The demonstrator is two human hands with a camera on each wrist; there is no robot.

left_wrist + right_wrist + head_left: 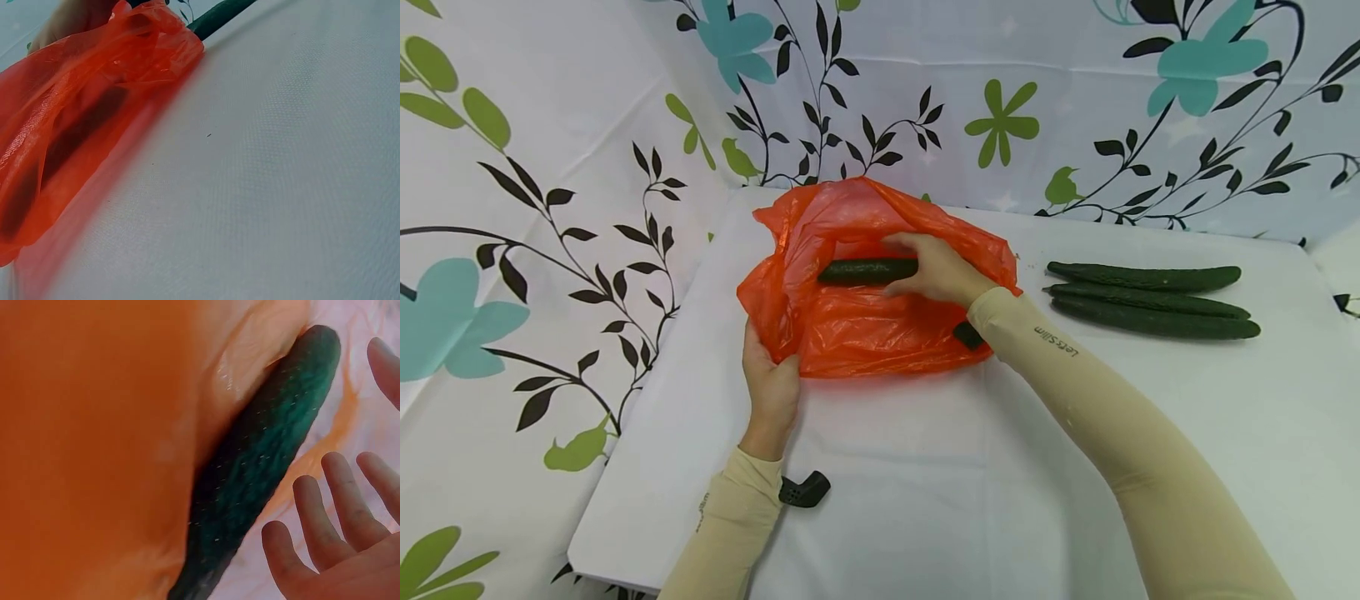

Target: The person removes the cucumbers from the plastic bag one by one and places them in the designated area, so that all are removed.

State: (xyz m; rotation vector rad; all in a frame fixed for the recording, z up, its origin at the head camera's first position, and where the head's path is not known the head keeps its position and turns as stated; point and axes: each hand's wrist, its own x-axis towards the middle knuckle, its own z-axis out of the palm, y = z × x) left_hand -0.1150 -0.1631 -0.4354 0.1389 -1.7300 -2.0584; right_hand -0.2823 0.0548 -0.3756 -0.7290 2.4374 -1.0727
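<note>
An orange-red plastic bag [880,333] lies spread with its mouth open on the table. Inside it rests a dark green cucumber [865,272], its bumpy skin clear in the right wrist view [269,450]. My left hand [771,387] grips the bag's near left edge, thumb in front and fingers hidden behind the film. My right hand [936,271] is in the bag mouth by the cucumber's right end; in the right wrist view its fingers [340,487] are spread and apart from the cucumber. Through the film, the left wrist view shows a dark long shape [81,128].
Several dark green cucumbers [1150,304] lie side by side on the right of the white table [887,500]. A black wrist device [805,490] sticks out at my left wrist. A patterned cloth [1000,50] hangs behind the table.
</note>
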